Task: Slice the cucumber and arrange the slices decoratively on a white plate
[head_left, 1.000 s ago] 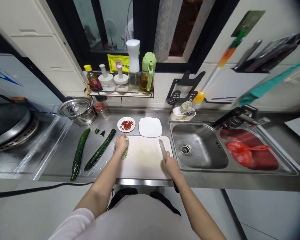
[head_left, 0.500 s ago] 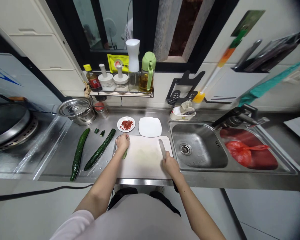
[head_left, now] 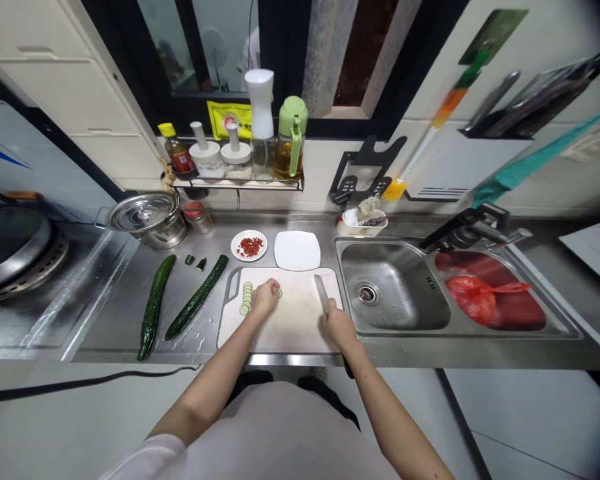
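My left hand (head_left: 265, 299) is over the middle of the white cutting board (head_left: 290, 333), fingers pinched at a small round cucumber slice (head_left: 279, 293). To its left, an overlapping column of pale green cucumber slices (head_left: 247, 298) lies on the board. My right hand (head_left: 339, 325) grips a knife (head_left: 321, 292) at the board's right side, blade pointing away from me. Left of the board lie two dark green cucumbers, one (head_left: 199, 297) near it and another (head_left: 156, 307) further out. Two cut cucumber ends (head_left: 201, 265) rest behind them.
A plate of chopped red pieces (head_left: 249, 257) and a white square plate (head_left: 297, 251) stand behind the board. The steel sink (head_left: 395, 287) is to the right, with a red bag (head_left: 473, 299) in its second basin. A lidded pot (head_left: 153, 223) sits at back left.
My left hand has moved right from the board's upper left corner to its middle, uncovering the column of slices. The knife stays at the right side. The view has shifted slightly.
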A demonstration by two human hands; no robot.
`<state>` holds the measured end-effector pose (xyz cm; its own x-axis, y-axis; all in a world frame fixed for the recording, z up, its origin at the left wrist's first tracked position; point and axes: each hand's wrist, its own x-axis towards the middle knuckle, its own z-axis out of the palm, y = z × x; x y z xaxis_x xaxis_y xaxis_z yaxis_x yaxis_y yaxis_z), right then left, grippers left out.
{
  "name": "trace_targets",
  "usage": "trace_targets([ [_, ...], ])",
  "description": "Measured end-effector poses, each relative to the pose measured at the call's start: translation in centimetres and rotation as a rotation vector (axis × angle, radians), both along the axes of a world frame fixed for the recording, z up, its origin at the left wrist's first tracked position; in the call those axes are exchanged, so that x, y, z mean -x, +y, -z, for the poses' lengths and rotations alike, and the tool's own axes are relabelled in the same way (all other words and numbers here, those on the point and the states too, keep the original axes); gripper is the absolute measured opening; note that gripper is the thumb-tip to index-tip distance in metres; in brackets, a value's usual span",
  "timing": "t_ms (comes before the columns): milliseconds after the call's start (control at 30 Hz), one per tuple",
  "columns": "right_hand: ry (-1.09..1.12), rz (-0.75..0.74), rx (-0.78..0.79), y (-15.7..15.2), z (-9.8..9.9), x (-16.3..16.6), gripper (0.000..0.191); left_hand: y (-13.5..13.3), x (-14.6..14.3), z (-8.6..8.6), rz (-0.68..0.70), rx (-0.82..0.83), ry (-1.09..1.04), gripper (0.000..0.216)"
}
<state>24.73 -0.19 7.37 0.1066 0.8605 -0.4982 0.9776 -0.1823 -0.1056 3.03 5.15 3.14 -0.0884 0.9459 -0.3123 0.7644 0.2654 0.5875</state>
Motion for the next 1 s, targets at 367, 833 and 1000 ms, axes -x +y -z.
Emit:
trace_targets([
  [367,0.001,-0.117,0.0,-0.5,-0.7,0.1,0.035,0.1,0.7,2.5,-0.041,-0.132,-0.03,0.024],
  [833,0.06,-0.406,0.025,-2.6,-1.2,3.4,0.035,1.5,1.4,3.6,-0.052,-0.102,-0.026,0.018],
  [1000,0.05,-0.412,0.033,-2.5,-1.6,3.7,0.034,1.6,1.5,3.8,-0.054,-0.091,-0.014,0.017],
])
